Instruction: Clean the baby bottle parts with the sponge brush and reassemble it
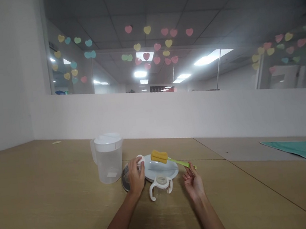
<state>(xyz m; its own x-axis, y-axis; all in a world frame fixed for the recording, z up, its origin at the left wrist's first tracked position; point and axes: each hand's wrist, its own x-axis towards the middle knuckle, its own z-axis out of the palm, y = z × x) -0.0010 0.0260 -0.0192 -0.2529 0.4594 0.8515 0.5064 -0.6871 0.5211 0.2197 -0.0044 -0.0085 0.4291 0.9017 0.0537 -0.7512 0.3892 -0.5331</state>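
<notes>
My left hand [136,176] is closed on a small round white cap [140,159], held at the left rim of a pale blue plate [165,173]. In the fingers of my right hand [193,181] is the light green handle of a sponge brush [159,156]. Its yellow sponge head hangs over the far part of the plate. Between my hands, in front of the plate, stands a clear bottle [162,190] with two white handles and an uncovered top. Partly hidden behind my left hand lies a dark-rimmed round dish or lid [125,179].
A clear plastic pitcher [109,166] with a white lid stands left of my left hand. A teal cloth [301,148] lies at the far right of the table [55,210]. Behind the table rises a white wall [153,116] below a window with heart stickers.
</notes>
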